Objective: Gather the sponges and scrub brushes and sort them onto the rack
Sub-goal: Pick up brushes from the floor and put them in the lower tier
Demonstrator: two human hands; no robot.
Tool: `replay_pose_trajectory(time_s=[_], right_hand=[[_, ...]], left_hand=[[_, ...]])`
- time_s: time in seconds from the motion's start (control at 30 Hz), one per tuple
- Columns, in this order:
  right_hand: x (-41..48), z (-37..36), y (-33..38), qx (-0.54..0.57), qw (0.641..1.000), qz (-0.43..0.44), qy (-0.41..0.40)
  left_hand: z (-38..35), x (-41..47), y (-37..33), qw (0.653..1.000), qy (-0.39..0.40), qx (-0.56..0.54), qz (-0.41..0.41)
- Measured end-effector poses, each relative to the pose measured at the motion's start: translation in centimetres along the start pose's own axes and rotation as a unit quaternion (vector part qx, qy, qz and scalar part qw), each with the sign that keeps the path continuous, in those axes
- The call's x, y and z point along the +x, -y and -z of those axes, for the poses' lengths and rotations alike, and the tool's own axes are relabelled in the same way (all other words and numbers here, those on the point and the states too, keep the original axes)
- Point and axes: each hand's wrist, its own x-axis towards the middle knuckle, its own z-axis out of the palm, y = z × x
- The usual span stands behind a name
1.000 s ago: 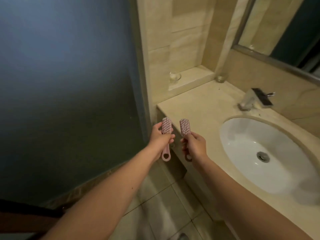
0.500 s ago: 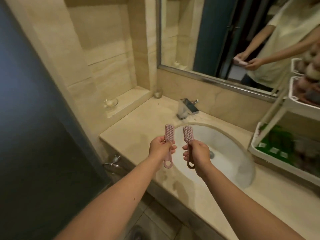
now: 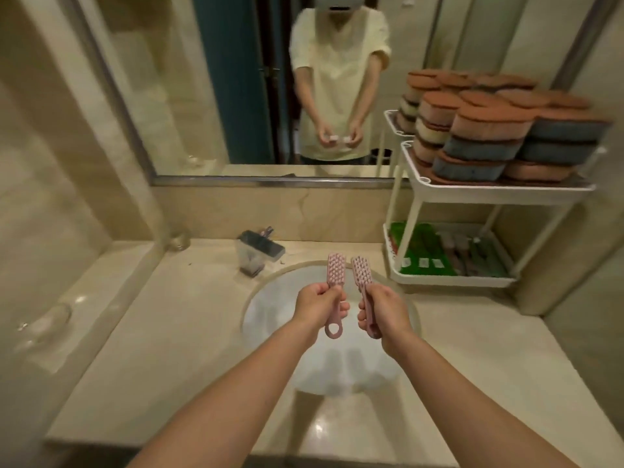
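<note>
Pink brushes, one in each hand, are held upright over the sink [image 3: 270,319]; the left hand [image 3: 315,304] is closed around the handle of the left brush [image 3: 335,288], whose looped end hangs below the fist; the right hand [image 3: 385,310] is closed around the handle of the right brush [image 3: 363,282], which tilts a little to the left; the two bristle heads stand just beside each other, apart. Beige counter [image 3: 169,325] surrounds the sink; the tap [image 3: 258,253] sits at its back left. At the right stands the white rack [image 3: 472,194]; its top shelf is piled with sponges [image 3: 486,136], brown-topped with blue, pink and cream bodies; its bottom shelf holds green scrub pads [image 3: 422,251] and some darker items too blurred to tell. Behind, the mirror [image 3: 169,96] shows the person in a pale yellow shirt with both hands raised together.
</note>
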Motion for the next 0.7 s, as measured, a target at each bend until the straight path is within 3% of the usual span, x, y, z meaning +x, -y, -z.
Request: replay_pose_trajectory(time_s=[0.4, 0.7], right_hand=[[-0.3, 9.7, 0.9, 0.077, 0.982, -0.005, -0.170], [5.7, 16.6, 3.4, 0.030, 0.979, -0.008, -0.203]], left_hand=[[-10.3, 2.1, 1.5, 0.980, 0.162, 0.112, 0.037], [-18.5, 5.5, 0.5, 0.980, 0.151, 0.124, 0.036]])
